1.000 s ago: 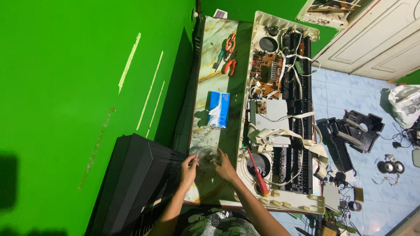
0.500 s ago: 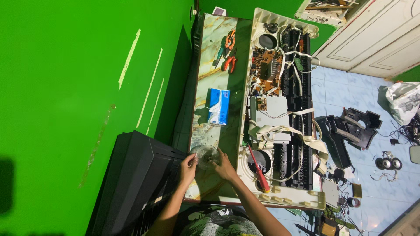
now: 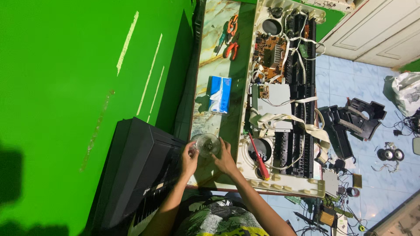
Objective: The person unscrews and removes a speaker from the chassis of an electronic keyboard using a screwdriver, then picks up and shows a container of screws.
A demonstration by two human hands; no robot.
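A small clear round container (image 3: 207, 144) sits at the near end of a marbled table (image 3: 218, 57). My left hand (image 3: 189, 158) grips its left side and my right hand (image 3: 225, 158) cups its right side. Just to the right lies an opened cream-coloured electronic keyboard (image 3: 284, 105) with circuit boards, ribbon cables and round speakers exposed. A red-handled screwdriver (image 3: 259, 158) rests in the keyboard's near end, close to my right hand.
A blue tissue pack (image 3: 219, 94) lies farther up the table, with orange-handled pliers (image 3: 232, 46) beyond it. A black keyboard (image 3: 140, 175) leans against the green wall at left. Black plastic parts (image 3: 350, 122), small speakers and wires litter the blue tiled floor at right.
Both hands stay on the clear container at the table's near end. The view has shifted slightly; nothing else has visibly moved.
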